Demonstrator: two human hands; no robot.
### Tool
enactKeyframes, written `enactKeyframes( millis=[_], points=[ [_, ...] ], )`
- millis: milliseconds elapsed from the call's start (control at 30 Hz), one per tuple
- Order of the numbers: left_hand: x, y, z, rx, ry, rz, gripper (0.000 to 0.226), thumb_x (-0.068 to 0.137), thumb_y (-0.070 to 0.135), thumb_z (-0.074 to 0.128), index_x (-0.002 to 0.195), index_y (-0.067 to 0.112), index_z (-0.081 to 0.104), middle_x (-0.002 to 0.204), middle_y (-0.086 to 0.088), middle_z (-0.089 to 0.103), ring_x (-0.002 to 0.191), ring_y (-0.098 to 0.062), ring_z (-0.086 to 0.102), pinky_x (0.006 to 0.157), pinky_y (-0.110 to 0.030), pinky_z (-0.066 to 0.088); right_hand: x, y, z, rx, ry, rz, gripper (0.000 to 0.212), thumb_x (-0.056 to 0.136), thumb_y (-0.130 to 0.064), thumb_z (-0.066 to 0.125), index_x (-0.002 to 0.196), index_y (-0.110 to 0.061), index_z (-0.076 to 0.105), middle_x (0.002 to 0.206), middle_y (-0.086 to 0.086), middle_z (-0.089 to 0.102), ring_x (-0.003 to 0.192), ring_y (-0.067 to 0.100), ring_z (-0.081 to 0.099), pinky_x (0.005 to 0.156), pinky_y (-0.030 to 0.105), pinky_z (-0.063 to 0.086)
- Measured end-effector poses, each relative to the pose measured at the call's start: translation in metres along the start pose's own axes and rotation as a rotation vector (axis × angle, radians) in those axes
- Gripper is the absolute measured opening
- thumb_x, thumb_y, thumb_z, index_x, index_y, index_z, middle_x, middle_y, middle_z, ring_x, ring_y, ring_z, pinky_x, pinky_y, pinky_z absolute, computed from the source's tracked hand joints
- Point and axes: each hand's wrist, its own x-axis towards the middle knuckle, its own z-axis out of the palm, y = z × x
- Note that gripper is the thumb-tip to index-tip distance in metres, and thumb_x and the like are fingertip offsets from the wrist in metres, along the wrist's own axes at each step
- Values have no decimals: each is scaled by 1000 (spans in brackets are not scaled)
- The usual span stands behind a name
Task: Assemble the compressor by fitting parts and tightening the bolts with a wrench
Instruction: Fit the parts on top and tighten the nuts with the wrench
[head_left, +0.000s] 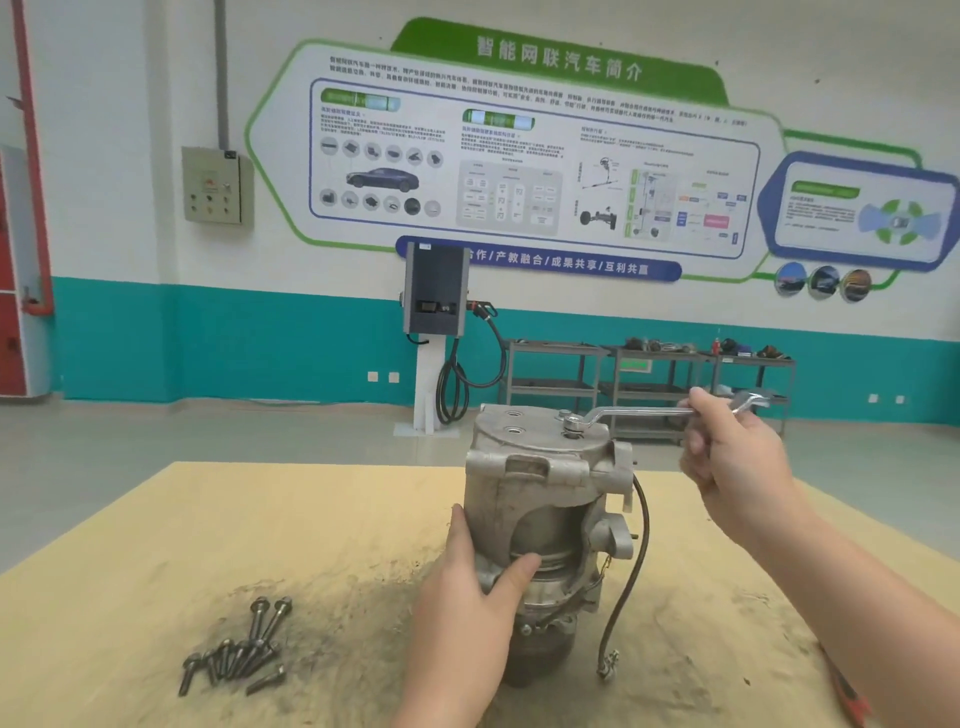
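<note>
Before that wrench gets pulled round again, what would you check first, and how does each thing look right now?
1. Wrench ring end seated on the bolt atop the compressor: ok.
2. Right hand grips the wrench's far end: ok.
3. Left hand holds the compressor body steady: ok.
4. Compressor upright on the table: ok.
5. Black cable hangs clear of the wrench's sweep: ok.
6. Spare bolts lie within reach at the left: ok.
7. Bolt tightness: cannot tell.

Wrench (670, 411) handle mid-section hidden inside right hand (727, 457). Orange tool (847, 691) cut off at lower right. Wall poster (519, 156) text unreadable.
</note>
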Motion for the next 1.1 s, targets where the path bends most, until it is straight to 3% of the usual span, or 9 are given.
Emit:
enactKeyframes(
  millis=[100,167,233,333,500,667,867,1000,1100],
  points=[
    [0,-1,1,15,-6,1,94,84,59,61,156,31,8,121,26,57,94,30,46,78,-4,43,-52,-6,-5,-59,27,-342,30,96,-23,56,67,-22,54,52,-5,46,46,9,35,44,17,31],
    [0,-1,2,31,4,-8,94,84,59,61,155,31,7,89,32,49,76,32,44,63,-3,39,-80,-14,6,-283,-83,-637,28,92,-26,57,64,-21,54,53,-5,49,45,7,37,42,17,31],
    [-1,2,0,32,12,-20,95,84,61,61,156,32,7,99,35,48,78,22,47,73,-8,37,-97,-26,26,-487,-290,-821,21,87,-28,57,67,-21,55,55,-7,52,46,4,44,43,12,33],
    [0,2,0,16,29,-24,95,84,59,62,156,32,7,142,18,47,116,5,50,97,-23,41,-94,-44,69,-841,-574,-980,20,86,-22,63,71,-16,52,54,-19,42,51,-4,44,49,20,40],
    [4,0,1,19,13,-58,94,85,55,63,155,33,5,152,14,38,138,-11,38,109,-30,35,-48,-50,168,-1530,-774,-867,16,95,-20,50,80,-15,53,72,0,56,67,22,54,55,28,41],
    [8,-2,0,48,8,-56,95,85,57,62,155,32,3,146,13,44,132,-11,44,104,-27,39,17,-40,193,-1859,-760,-578,21,92,-4,46,71,-6,49,66,3,42,57,17,43,43,21,31],
    [6,0,-2,52,7,-51,97,83,60,62,155,34,2,146,14,45,131,-10,45,105,-27,40,79,-34,103,-1119,-524,279,20,97,-16,54,81,-5,56,54,1,35,47,13,25,46,22,20],
    [0,3,-3,60,2,-46,96,83,63,59,155,34,2,151,13,40,136,-13,40,106,-30,38,50,-12,42,-471,-163,260,20,95,-14,53,76,-10,48,50,-1,36,43,12,23,45,25,19],
    [-4,5,-3,49,16,-40,95,82,63,59,155,34,5,150,12,40,134,-15,44,107,-33,38,7,-4,10,-61,39,19,26,96,-12,52,72,-18,42,50,-5,38,48,12,24,49,26,20]
  ],
)
